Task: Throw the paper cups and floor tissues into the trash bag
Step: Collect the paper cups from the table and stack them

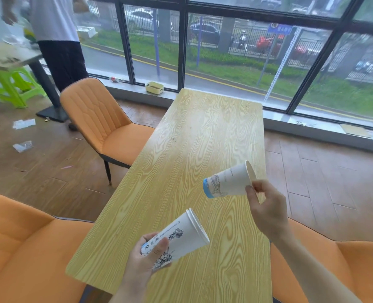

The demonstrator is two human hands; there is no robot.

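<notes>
On the floor point(50, 176) at about ten o'clock, two pale scraps are seen, a flat white tissue point(24, 124) and a crumpled piece point(23, 146) nearer the camera; the blur leaves it unclear whether the second is tissue or clear wrapping. Beyond them, a person point(56, 38) stands at a second table.

At six o'clock, above the near end of the tabletop point(194, 136), a stack of paper cups point(176, 238) is held by the left hand point(147, 258), the fingers wrapped around the base and the rims tilted toward two o'clock. At three o'clock, a single paper cup point(229, 181) is pinched at its rim between thumb and fingers of the right hand point(266, 209), its blue-banded base pointing toward nine o'clock.

The gathering of cups is judged to be the step in hand. Nesting the single cup into the stack is probably called for next, which requires its base to be turned toward the open rims. No trash bag is seen in view, so it must first be located; the floor tissues remain to be collected.
</notes>
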